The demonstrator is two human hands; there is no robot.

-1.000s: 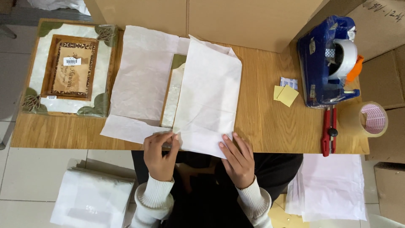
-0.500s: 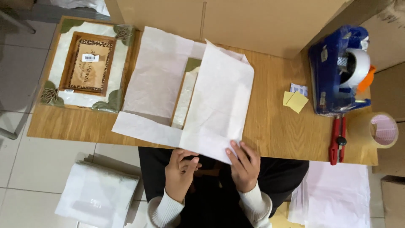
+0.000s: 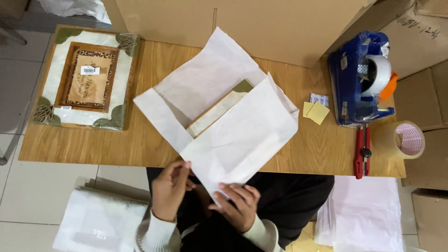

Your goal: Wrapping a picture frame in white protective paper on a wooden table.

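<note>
White tissue paper (image 3: 233, 126), thin and limp, likely tears easily; left hand (image 3: 170, 189) and right hand (image 3: 238, 203) pinch its near corner.

Open wood on both sides of the wrapped bundle

Bare table (image 3: 116, 144) lies between the picture frame (image 3: 86, 79) and the paper sheet (image 3: 233, 126); rightward, sticky notes (image 3: 316, 112), tape dispenser (image 3: 361, 79), red cutter (image 3: 362, 151) and tape roll (image 3: 405, 139) crowd the edge.

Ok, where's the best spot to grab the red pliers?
Probably the two long handles of the red pliers, taken from above. They lie flat and lengthwise by the table's near edge, between tape dispenser and tape roll.
</note>
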